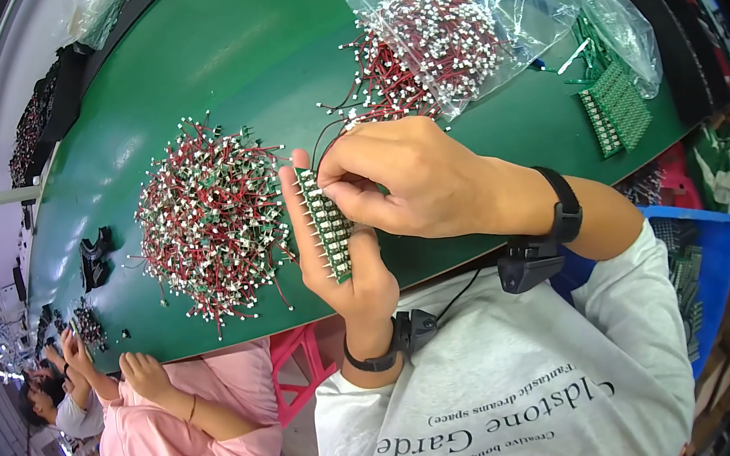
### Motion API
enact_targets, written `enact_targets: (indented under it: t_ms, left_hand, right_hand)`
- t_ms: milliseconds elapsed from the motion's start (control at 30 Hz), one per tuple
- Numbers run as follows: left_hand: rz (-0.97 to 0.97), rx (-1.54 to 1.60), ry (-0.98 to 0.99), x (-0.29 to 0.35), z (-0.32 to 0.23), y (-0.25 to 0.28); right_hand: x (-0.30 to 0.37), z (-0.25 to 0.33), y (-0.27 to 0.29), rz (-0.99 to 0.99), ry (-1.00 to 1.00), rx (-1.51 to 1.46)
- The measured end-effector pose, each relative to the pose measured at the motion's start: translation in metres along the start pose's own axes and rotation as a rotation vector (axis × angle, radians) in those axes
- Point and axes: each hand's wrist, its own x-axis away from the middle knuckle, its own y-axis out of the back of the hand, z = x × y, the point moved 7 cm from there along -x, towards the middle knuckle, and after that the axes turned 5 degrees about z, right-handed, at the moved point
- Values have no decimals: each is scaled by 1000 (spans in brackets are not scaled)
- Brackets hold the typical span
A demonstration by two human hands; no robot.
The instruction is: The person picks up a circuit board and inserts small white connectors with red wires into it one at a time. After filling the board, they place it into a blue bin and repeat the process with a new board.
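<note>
My left hand point(345, 271) holds a narrow green circuit board strip point(326, 225) upright, with rows of small metal parts on it. My right hand point(409, 177) reaches over from the right and pinches the strip's top end, with a thin dark wire point(324, 140) running up from the fingertips. Both wrists wear black bands with small black devices. A heap of red-wired white connectors point(209, 215) lies on the green table point(243, 51) just left of my hands.
A clear plastic bag point(450, 31) of more red-wired connectors lies behind my hands. A second bag with green boards point(617, 88) sits at the right, by black trays point(674, 35). A blue bin point(707, 263) stands lower right. People in pink point(178, 415) sit at the left.
</note>
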Motion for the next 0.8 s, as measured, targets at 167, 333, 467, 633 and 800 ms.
enact_targets:
  t_ms: [167, 333, 467, 633, 800]
  left_hand:
    - [32, -119, -42, 1, 5, 4]
    - [85, -283, -184, 0, -4, 2]
    - [54, -322, -95, 4, 2, 9]
    - [128, -464, -139, 3, -2, 9]
    - [125, -288, 70, 2, 5, 14]
  right_hand:
    - [0, 4, 1, 79, 2, 109]
    - [2, 13, 0, 96, 137, 271]
    - [4, 14, 2, -40, 122, 269]
    - [4, 10, -2, -13, 146, 232]
    - [-4, 3, 1, 28, 107, 202]
